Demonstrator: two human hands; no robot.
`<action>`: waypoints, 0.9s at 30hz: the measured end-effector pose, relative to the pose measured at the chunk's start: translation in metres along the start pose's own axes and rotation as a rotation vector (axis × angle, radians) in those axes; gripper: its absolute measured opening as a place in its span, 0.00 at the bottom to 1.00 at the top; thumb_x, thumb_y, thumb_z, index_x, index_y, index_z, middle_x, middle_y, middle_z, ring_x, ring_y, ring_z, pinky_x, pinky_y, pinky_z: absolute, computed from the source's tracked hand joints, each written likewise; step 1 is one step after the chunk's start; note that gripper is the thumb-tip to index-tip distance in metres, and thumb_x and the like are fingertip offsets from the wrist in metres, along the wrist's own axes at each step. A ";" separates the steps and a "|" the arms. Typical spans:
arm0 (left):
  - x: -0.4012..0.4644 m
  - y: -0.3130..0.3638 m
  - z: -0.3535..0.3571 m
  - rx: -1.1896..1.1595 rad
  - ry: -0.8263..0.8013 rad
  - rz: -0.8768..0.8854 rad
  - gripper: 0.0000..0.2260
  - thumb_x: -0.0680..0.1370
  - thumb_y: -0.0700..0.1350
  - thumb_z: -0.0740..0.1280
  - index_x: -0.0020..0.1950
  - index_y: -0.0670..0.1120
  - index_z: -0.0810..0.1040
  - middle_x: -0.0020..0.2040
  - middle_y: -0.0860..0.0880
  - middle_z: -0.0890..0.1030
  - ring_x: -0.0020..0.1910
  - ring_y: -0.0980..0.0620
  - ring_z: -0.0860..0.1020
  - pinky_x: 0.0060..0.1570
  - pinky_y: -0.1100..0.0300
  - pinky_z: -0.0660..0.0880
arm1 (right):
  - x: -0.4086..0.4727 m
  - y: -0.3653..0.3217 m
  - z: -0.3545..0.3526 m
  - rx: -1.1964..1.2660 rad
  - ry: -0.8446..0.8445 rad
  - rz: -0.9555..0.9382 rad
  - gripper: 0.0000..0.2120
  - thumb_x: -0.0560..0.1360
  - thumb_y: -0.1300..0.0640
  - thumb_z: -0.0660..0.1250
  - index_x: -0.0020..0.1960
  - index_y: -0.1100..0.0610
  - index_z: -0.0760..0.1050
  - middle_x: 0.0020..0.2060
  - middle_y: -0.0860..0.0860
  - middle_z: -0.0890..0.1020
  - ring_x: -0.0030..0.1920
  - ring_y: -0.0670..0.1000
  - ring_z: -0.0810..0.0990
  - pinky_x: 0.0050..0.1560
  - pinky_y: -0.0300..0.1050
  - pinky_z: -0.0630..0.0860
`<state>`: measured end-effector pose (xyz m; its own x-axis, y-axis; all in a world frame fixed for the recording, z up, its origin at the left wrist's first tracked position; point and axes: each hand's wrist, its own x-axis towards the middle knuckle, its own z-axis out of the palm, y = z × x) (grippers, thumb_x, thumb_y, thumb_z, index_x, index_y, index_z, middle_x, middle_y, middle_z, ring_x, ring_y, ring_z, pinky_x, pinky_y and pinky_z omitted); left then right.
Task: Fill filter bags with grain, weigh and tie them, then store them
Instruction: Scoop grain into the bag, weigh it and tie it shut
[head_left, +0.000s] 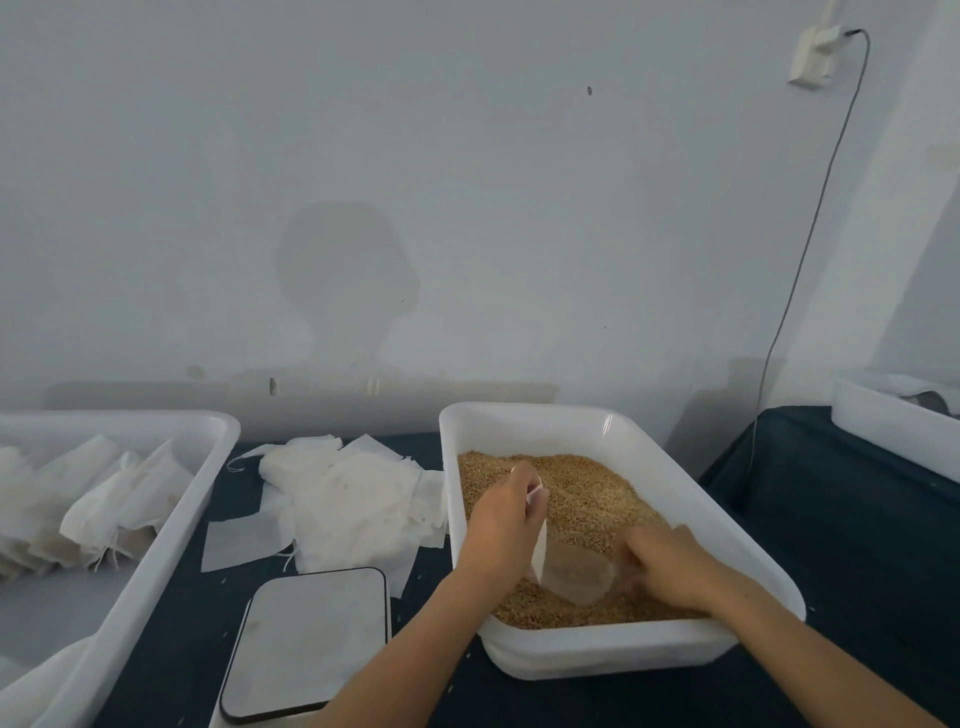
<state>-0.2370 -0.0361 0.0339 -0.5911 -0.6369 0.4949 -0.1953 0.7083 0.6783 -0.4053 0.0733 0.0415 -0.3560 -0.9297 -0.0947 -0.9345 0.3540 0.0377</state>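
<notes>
Looks mid-batch: left tray (208, 436) already holds tied bags (98, 506), while left hand (501, 525) grips a bag (540, 545) and right hand (670, 564) grips the scoop (582, 574) in grain (587, 493), scale (311, 639) unused.

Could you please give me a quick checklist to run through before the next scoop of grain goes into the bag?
1. Left hand grips filter bag: ok.
2. Right hand on clear scoop: ok, though its grip is blurred.
3. Scoop mouth meets bag opening: cannot tell.
4. Grain left in the white tub: ok.
5. Scale platform free: ok.
6. Spare empty bags within reach: ok.
</notes>
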 end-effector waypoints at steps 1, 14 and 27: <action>0.000 0.000 0.000 0.004 -0.005 -0.006 0.06 0.82 0.44 0.57 0.45 0.45 0.66 0.36 0.49 0.70 0.34 0.54 0.66 0.35 0.62 0.64 | 0.001 0.003 -0.003 -0.039 0.011 -0.010 0.07 0.76 0.56 0.63 0.43 0.46 0.67 0.43 0.45 0.76 0.46 0.47 0.72 0.56 0.44 0.64; -0.002 0.000 0.000 -0.018 -0.009 -0.097 0.04 0.82 0.43 0.57 0.51 0.47 0.62 0.38 0.51 0.71 0.35 0.56 0.69 0.32 0.67 0.65 | 0.013 -0.001 -0.021 -0.207 0.017 -0.161 0.09 0.77 0.60 0.62 0.56 0.53 0.73 0.48 0.46 0.78 0.47 0.45 0.76 0.49 0.39 0.74; -0.002 0.004 -0.004 0.000 0.119 -0.043 0.04 0.81 0.44 0.60 0.53 0.45 0.74 0.52 0.49 0.74 0.48 0.51 0.73 0.43 0.67 0.67 | 0.007 -0.015 0.001 -0.107 0.235 -0.403 0.10 0.75 0.60 0.64 0.54 0.48 0.76 0.50 0.42 0.78 0.51 0.43 0.74 0.58 0.39 0.67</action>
<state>-0.2339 -0.0336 0.0373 -0.4848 -0.6986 0.5262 -0.2189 0.6794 0.7003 -0.3935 0.0619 0.0390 0.0558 -0.9930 0.1040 -0.9883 -0.0401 0.1472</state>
